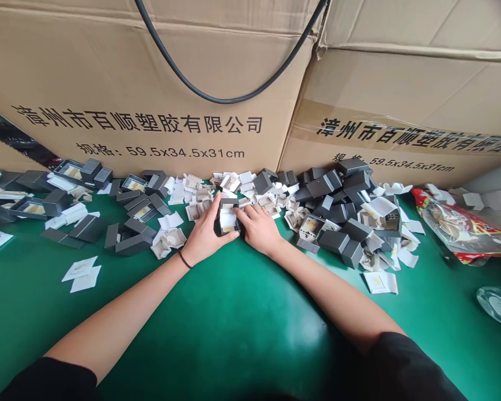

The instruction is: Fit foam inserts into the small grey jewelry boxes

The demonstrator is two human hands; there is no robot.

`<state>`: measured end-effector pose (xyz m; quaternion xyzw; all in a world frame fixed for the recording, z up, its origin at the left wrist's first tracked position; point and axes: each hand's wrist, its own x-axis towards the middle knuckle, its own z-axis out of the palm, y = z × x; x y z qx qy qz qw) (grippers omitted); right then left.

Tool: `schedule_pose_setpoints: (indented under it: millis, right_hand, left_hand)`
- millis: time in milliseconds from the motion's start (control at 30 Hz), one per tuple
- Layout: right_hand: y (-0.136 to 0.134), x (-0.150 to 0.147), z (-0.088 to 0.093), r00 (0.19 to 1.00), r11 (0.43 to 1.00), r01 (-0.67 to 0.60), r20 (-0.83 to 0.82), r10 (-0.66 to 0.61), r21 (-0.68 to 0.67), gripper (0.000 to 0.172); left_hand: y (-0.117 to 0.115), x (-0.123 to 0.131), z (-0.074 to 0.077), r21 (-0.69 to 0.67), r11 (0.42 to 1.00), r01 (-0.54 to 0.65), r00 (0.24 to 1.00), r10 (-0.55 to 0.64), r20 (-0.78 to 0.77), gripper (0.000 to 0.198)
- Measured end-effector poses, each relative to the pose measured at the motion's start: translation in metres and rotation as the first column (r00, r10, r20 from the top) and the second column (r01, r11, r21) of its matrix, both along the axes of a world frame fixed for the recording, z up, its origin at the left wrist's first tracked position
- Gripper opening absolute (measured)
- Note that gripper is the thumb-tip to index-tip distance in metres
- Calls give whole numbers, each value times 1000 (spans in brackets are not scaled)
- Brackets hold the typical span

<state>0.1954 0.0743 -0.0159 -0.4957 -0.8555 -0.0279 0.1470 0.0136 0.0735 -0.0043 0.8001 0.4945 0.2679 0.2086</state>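
A small black box [229,202] stands between my hands near the middle of the green table, with a white insert [227,219] showing in it. My left hand [204,231] grips the box from the left, thumb along the near side and fingers along the far left. On the other side, my right hand [259,227] has its fingers curled in, and the index fingertip reaches the box and its insert. The underside of the right-hand fingers is hidden. Behind both hands lie crumpled white and beige paper inserts [196,192].
Black boxes are heaped at right [334,240] and strewn at left [136,236]. Loose white cards [86,278] lie front left. Large cartons [171,67] wall off the back, with a black cable [225,101] hanging before them. A red plastic packet [463,228] and clear round container [499,306] lie right.
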Motion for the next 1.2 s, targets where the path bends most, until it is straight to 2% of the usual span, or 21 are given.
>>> schedule_pose_setpoints:
  millis: [167,300,400,467,533,633,767,867,967,1133,1200]
  right_hand:
    - [2,-5,4,997,999,33,74,-35,33,36]
    - [3,-9,5,997,998,61,51,-62,22,35]
    - [3,-7,5,998,998,44,-39,-43,42,35]
    - [3,-4,5,977,997,54,-211,-39,63,36]
    - [4,-1,5,889,993,100,-455,-60,63,33]
    - [4,2,3,664,991,130,-742,-98,-14,21]
    - [-1,-4,0,450,990,66,-882,-143,-127,16]
    - [-5,-10,0,368,983,40,-912,-179,-176,13]
    - [-6,-11,1,368,983,14,-914,-174,-181,12]
    - [-3,-7,1,502,982,142,-846,-179,-124,10]
    - [-2,-6,0,518,983,152,-839,-168,-103,10]
  left_hand:
    - [2,1,-2,2,1000,4,1000,-4,16,93]
    - [3,0,-3,4,1000,18,999,-18,27,93]
    - [4,0,-4,-4,1000,-6,999,6,34,94]
    - [5,-1,-4,-27,999,-28,997,30,71,97]
    - [4,-1,-4,-56,998,-32,993,39,115,100]
    - [2,-1,-3,-56,998,-1,994,8,112,102]
    - [-2,1,-1,-14,995,96,995,-95,31,98]
    - [-2,1,-1,-26,990,141,990,-140,20,97]
    - [0,-1,-3,-25,985,168,985,-167,36,100]
    - [2,-2,-4,-34,981,193,981,-191,41,101]
    - [2,-1,-4,-41,982,187,982,-185,46,101]
